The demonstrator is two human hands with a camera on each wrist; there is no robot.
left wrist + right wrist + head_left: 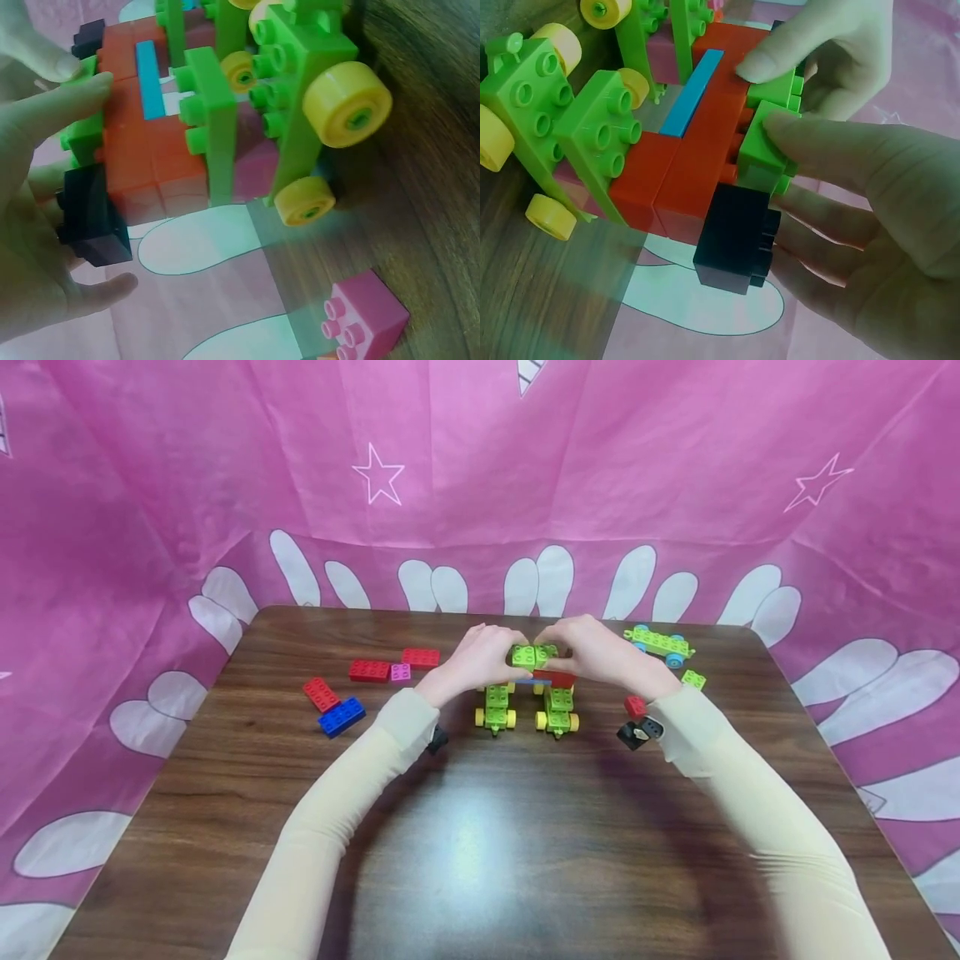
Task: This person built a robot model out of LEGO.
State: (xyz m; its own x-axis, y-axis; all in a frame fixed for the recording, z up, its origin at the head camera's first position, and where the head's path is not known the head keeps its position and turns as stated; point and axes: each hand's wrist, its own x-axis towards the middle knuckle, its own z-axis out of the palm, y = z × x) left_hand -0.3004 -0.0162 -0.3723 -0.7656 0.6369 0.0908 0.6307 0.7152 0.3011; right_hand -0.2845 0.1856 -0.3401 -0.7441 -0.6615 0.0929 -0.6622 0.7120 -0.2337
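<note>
A broad stretch of bare table (480,860) is left between the two forearms, in front of the brick build (534,689), and passage there is unhindered. Access to the build from either side is blocked by the left hand (480,660) and the right hand (596,652), which are closed around its top. On the left, the way is narrowed by red bricks (369,671), a pink brick (401,672) and a blue brick (341,717). On the right, room is taken by a small red brick (635,706), a green brick (693,679) and a wheeled green chassis (660,644). The table's far and side edges are closed off by the pink backdrop (465,460).
</note>
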